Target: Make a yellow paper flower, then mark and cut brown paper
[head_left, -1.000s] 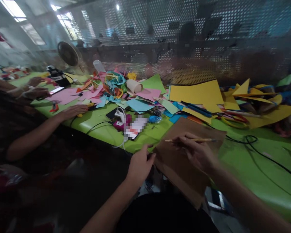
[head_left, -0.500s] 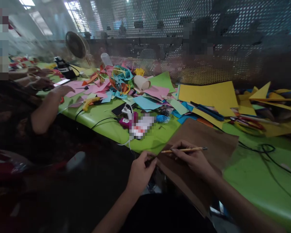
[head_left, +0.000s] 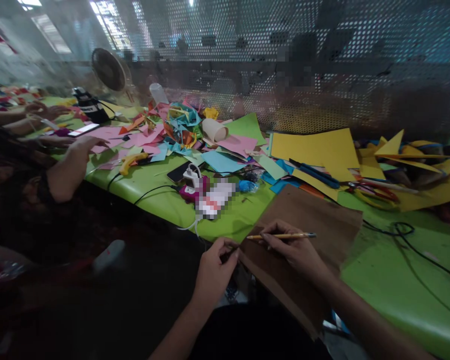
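A brown sheet of paper (head_left: pixel 307 220) lies over the near edge of the green table (head_left: pixel 393 280), partly hanging off it. My left hand (head_left: pixel 213 272) pinches the sheet's left corner, fingers closed on it. My right hand (head_left: pixel 292 247) rests on the sheet and grips a yellow pencil (head_left: pixel 281 236) that lies almost level, its tip pointing left near the sheet's left edge.
Coloured paper scraps (head_left: pixel 180 130), yellow sheets (head_left: pixel 315 147), a paper cup (head_left: pixel 213 131), scissors (head_left: pixel 371 192), a phone charger (head_left: pixel 191 177) and black cables (head_left: pixel 405 232) cover the table. A person's arm (head_left: pixel 65 170) reaches in at left. A fan (head_left: pixel 108 70) stands behind; a perforated screen (head_left: pixel 285 60) backs the table.
The pencil has tilted from pointing right to nearly level with my right hand drawn slightly back. The person at left has pulled their arm back toward the table's edge.
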The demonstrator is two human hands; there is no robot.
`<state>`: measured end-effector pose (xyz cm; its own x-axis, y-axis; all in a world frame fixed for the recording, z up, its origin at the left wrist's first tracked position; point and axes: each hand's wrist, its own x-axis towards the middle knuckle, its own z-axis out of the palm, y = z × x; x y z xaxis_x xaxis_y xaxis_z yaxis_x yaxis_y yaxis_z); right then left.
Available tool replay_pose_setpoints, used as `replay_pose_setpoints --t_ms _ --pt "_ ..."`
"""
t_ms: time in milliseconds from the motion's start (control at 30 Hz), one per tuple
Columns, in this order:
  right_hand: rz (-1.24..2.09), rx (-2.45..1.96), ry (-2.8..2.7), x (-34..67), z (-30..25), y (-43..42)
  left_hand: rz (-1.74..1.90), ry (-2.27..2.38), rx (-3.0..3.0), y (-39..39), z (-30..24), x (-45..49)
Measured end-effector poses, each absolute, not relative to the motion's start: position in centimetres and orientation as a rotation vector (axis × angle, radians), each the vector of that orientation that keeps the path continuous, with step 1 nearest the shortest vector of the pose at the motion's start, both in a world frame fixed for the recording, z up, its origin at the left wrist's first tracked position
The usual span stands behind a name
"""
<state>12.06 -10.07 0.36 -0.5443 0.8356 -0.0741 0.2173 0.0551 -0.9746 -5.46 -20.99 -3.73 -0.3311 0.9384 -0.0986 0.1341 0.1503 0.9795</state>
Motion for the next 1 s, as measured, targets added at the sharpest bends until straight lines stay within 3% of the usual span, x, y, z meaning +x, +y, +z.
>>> replay_pose_setpoints --t_ms 1000 --pt "1.25 -1.142 -1.738 13.7 -0.6 -7.5 1.251 1.632 1.046 -20.7 -3.1 -5.6"
